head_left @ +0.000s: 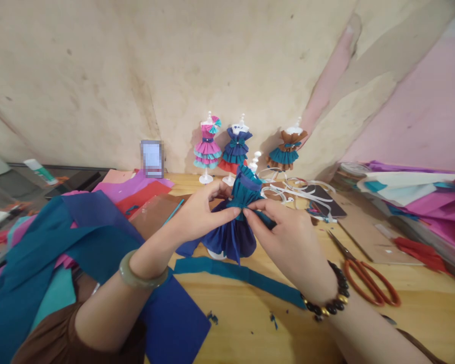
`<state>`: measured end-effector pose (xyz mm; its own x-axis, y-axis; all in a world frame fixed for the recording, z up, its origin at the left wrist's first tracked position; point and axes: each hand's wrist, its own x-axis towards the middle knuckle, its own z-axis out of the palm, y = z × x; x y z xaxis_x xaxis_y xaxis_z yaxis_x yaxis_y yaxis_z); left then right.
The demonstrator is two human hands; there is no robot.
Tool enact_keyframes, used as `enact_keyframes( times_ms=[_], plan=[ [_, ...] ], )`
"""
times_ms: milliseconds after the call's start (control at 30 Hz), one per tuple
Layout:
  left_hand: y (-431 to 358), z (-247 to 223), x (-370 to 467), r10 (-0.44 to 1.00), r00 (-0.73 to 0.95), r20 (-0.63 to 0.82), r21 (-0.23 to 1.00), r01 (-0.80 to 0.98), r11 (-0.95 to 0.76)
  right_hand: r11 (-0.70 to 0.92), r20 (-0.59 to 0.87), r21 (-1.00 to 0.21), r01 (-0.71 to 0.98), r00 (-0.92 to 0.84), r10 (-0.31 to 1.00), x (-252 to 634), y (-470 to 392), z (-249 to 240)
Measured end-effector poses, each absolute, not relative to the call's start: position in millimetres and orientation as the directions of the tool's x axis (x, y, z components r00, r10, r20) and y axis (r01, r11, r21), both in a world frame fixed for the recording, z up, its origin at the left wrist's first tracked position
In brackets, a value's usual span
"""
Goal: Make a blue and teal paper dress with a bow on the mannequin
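Observation:
A small white mannequin [255, 161] stands on the wooden table, wearing a pleated teal top [246, 188] and a dark blue skirt [231, 237]. My left hand [202, 212] wraps round the left side of the dress, its thumb on the waist. From the right, my right hand [288, 237] pinches the teal waist between thumb and index finger. A teal strip [235, 272] lies on the table below the skirt.
Behind stand three dressed mannequins [208, 146] and a phone [152, 158]. Orange-handled scissors [367, 278] lie at right, near white cords [288, 192]. Coloured sheets [79, 242] are heaped at left; a blue sheet [176, 318] lies at front. More folded material [420, 197] sits at far right.

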<state>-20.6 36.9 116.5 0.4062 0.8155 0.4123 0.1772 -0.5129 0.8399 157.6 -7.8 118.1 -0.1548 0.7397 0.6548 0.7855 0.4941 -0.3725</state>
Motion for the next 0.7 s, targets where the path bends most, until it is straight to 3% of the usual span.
enact_keyframes(
  times_ms=[433,700],
  plan=[
    [36.8,115.1,-20.1,0.843,0.374,0.387,0.844,0.223,-0.487,0.437,0.612,-0.477,0.762,-0.070,0.788,159.3,-7.1,117.8],
    [38.3,115.8,-19.6,0.845,0.343,0.411,0.840,0.219,-0.497,0.483,0.649,-0.468,0.740,-0.084,0.757,159.0,-5.2,112.7]
  ],
)
